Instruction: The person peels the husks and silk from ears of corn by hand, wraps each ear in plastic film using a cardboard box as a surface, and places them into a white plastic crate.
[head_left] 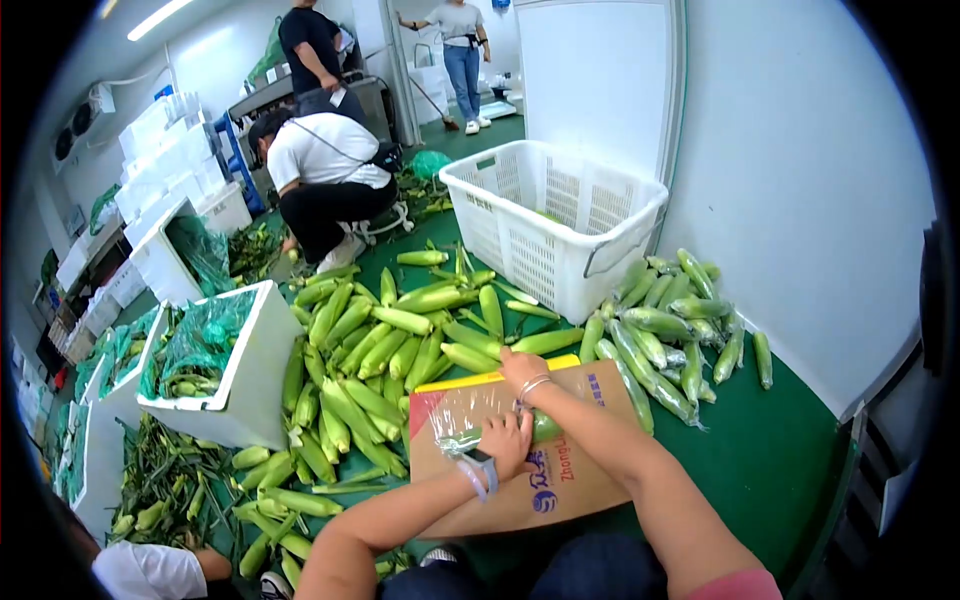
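A flat cardboard sheet point(560, 490) with printed lettering lies before me, a yellow strip point(470, 380) along its far edge. On it rests a green corn cob point(547, 428), with clear plastic film point(465, 415) spread beside it. My left hand point(505, 445) presses on the cob and film, fingers spread. Near the sheet's far edge is my right hand point(522, 370), its fingers bent together beside the yellow strip; what they hold, if anything, is too small to make out. Unwrapped corn point(380, 350) is heaped beyond and left of the sheet; film-wrapped corn point(660, 350) is piled to the right.
A white plastic crate point(550, 220) stands beyond the corn. Foam boxes point(250, 400) with green bags are at left, near husks point(165, 470). One person point(330, 150) squats ahead; two stand behind. Another person's sleeve point(150, 572) shows at lower left. A wall point(790, 200) rises at right.
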